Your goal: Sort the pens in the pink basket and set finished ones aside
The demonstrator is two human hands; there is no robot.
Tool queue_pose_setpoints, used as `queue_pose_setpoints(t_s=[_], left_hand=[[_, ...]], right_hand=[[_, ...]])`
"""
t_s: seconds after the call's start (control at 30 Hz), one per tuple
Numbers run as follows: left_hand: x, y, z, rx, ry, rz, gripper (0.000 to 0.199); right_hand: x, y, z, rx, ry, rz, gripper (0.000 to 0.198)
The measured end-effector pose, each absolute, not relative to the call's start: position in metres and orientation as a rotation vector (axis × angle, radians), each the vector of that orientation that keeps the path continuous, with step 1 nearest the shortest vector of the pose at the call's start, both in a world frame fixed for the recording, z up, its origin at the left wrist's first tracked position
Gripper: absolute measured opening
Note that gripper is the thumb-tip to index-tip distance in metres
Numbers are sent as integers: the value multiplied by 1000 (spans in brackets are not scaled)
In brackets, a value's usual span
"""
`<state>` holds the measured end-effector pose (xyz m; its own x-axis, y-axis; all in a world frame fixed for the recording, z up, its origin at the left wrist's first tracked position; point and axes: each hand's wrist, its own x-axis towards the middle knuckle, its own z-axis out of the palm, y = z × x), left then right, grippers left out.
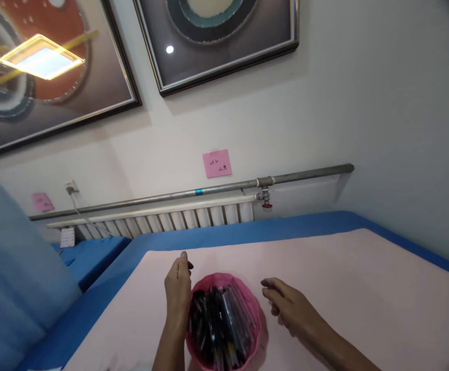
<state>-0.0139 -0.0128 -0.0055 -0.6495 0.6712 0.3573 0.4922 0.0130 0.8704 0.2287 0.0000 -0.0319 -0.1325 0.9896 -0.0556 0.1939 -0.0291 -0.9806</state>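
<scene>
A round pink basket [258, 330] with a wavy rim stands on the pale pink sheet [325, 268], low in the head view. Inside lie many slim pens [220, 319], some dark and some with clear barrels. My left hand [178, 288] is at the basket's left rim with the thumb pointing up; its other fingers are mostly hidden, and I cannot tell whether it touches the rim. To the right of the basket, apart from it, my right hand [286, 304] hovers with loosely bent fingers. Nothing shows in either hand.
Blue cloth [247, 230] borders the pink sheet. Behind stand a white radiator [193, 219] and a metal pipe [305, 175] with a red-handled valve [266, 206]. A pink note [217, 163] and framed pictures [224, 56] are on the wall. A blue curtain [12, 268] hangs at left.
</scene>
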Motion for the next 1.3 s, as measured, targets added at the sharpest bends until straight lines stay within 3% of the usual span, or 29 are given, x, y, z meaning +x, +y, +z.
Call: queue_pose_setpoints(t_s=[0.23, 0.53, 0.93, 1.17, 1.3], left_hand=[[-32, -35, -36, 1216, 2209, 1529, 44], [-19, -39, -27, 1464, 2205, 1270, 30], [-20, -57, -12, 1556, 2076, 500, 9], [-16, -60, -14, 1511, 2055, 513, 9], [-19, -59, -18, 1447, 1988, 614, 11]], right_hand=[[209, -14, -51, -1229, -1455, 1443, 27], [186, -18, -74, -1192, -1504, 1582, 22], [180, -21, -73, -1216, -1604, 1476, 10], [184, -25, -40, -1156, -2029, 773, 14], [165, -26, -28, -1189, -2364, 570, 13]])
